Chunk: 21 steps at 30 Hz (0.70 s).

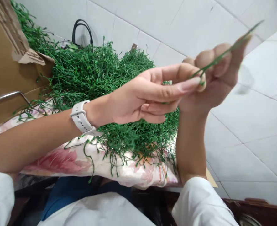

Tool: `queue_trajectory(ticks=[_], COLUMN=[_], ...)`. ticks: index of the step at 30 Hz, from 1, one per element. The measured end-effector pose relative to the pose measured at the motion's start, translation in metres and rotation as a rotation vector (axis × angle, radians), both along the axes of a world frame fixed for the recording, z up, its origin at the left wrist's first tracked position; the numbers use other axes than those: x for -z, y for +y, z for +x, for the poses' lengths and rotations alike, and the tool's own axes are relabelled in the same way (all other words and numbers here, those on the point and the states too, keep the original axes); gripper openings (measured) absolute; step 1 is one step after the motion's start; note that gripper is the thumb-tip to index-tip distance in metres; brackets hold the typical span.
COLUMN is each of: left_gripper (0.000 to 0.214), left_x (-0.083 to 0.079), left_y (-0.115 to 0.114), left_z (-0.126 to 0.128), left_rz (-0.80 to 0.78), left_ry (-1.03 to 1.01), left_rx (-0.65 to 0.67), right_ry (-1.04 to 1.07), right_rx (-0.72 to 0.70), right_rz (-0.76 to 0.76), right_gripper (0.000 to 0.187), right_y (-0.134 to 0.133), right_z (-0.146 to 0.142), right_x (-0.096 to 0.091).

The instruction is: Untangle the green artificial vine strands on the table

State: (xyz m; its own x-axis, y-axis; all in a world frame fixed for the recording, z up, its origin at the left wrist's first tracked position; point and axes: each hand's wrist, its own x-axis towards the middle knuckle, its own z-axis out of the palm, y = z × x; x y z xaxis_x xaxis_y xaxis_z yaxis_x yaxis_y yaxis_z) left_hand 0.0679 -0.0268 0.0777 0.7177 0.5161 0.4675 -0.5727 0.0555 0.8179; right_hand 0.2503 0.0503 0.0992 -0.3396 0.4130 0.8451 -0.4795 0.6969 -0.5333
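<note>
My left hand (152,91), with a white watch strap (80,116) on its wrist, is closed in a pinch. Thumb and forefinger grip the knotted end of a thin green artificial stem (219,58), which points up to the right. Behind it is my right hand (213,75), slightly blurred, palm towards me, with bent fingers and the thumb stretched out. The stem crosses in front of these fingers and the thumb; whether they touch it is unclear. Below both hands lies a big tangled heap of similar green stems (89,72) on a floral cloth (58,161).
At the left stands an open cardboard box (2,56) with a torn edge and a metal rod (7,96) beside it. A black handle (82,23) rises behind the heap. White tiled floor (242,125) spreads to the right. Dark wood (258,208) shows at the lower right.
</note>
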Motion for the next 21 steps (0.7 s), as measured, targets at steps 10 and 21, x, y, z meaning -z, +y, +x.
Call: queue_trajectory(ticks=[10, 21], left_gripper=[0.038, 0.049], left_x=[-0.024, -0.046], left_y=[0.025, 0.021], left_z=[-0.014, -0.009], left_rz=[-0.036, -0.084], left_ry=[-0.140, -0.301], left_rx=[-0.495, -0.494], right_ry=[-1.237, -0.799], right_rx=[0.858, 0.437], right_rz=[0.289, 0.308], right_gripper=[0.045, 0.033], right_y=[0.029, -0.034], right_z=[0.049, 0.009], right_x=[0.017, -0.001])
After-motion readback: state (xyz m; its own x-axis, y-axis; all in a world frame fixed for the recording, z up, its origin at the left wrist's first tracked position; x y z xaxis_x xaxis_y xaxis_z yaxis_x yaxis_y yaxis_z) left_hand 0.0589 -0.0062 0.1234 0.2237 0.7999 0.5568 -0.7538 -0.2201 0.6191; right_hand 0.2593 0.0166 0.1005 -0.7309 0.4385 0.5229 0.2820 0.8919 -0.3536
